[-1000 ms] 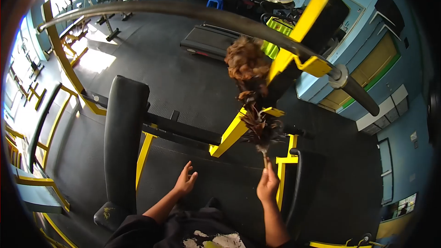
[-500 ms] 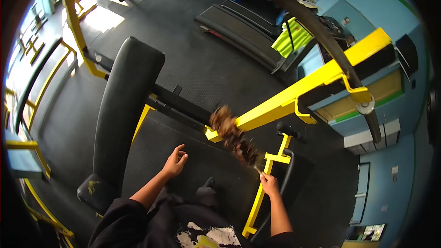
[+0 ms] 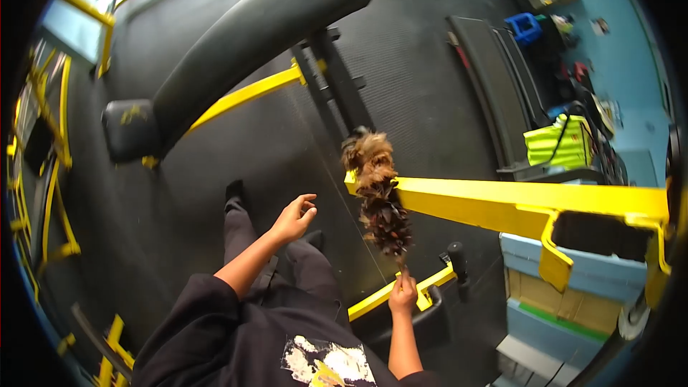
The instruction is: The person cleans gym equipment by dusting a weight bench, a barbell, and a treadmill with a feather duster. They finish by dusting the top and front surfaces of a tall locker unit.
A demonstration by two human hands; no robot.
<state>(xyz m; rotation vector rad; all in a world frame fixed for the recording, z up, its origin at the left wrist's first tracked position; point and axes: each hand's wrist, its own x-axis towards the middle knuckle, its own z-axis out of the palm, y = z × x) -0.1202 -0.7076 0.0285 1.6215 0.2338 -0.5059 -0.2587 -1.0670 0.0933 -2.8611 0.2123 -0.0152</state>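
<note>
The right hand (image 3: 403,295) grips the brown feather duster (image 3: 383,197) — across the yellow metal post (image 3: 487,204); left hand (image 3: 294,219) empty, half open.

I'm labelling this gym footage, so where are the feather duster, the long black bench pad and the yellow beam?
Feather duster (image 3: 388,221): head view, on its dark feathers.
Long black bench pad (image 3: 251,36): head view, on its padded surface.
Yellow beam (image 3: 466,197): head view, on its painted side.

Is a feather duster (image 3: 385,204), tawny at far end, darker nearer. Leans slightly left, across the yellow post's (image 3: 466,199) left end.
</note>
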